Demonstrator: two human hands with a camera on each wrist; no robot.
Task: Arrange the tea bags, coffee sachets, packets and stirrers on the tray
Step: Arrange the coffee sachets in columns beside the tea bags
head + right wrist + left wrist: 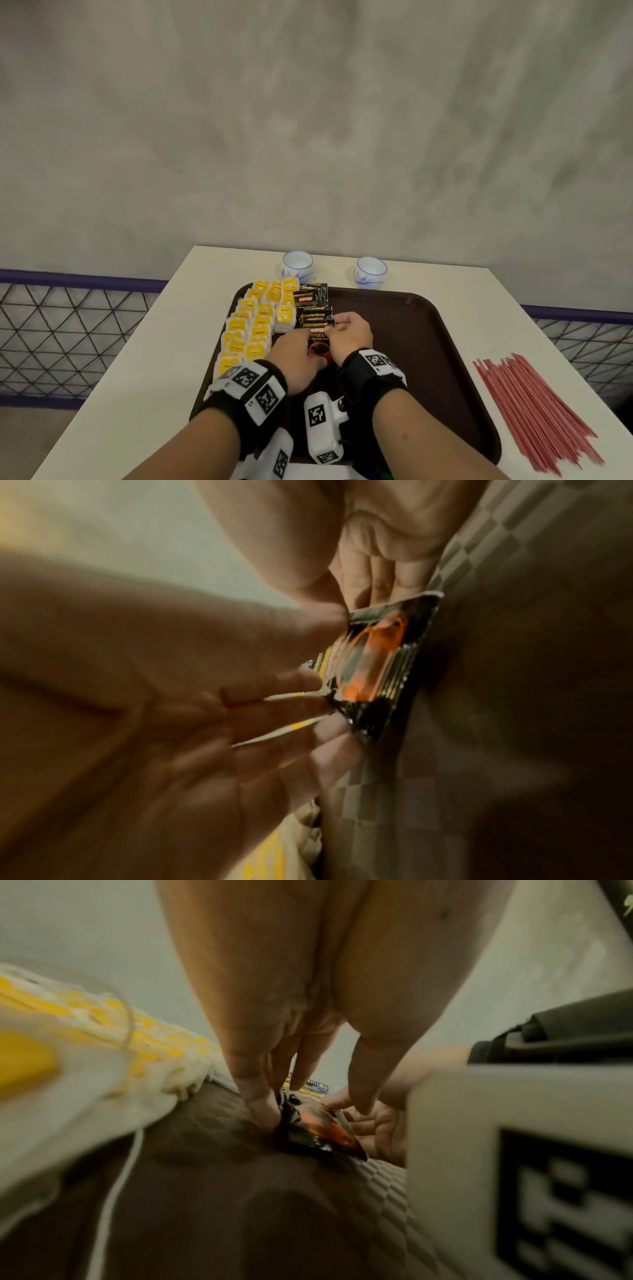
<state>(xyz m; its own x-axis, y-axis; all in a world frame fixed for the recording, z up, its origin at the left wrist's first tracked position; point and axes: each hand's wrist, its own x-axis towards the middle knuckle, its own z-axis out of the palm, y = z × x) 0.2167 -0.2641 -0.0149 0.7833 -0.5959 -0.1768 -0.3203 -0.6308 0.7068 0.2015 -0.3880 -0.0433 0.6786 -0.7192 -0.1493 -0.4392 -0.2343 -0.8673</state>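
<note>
On the dark brown tray [428, 342], yellow-tagged tea bags [253, 325] lie in rows along its left side. Beside them runs a column of overlapping black coffee sachets [313, 303]. Both hands meet at the nearest coffee sachet [318, 342] [322, 1123] [373, 664], which lies on the tray at the front end of that column. My left hand [296, 351] [301, 1074] holds it between fingers and thumb at its left side. My right hand [349, 332] [308, 696] pinches its upper right edge. A bundle of red stirrers [534, 411] lies on the table, right of the tray.
Two white and blue cups [297, 265] [370, 272] stand behind the tray near the white table's [154, 359] far edge. The tray's right half is bare. A wire fence with a purple rail [78, 277] runs beyond the table on both sides.
</note>
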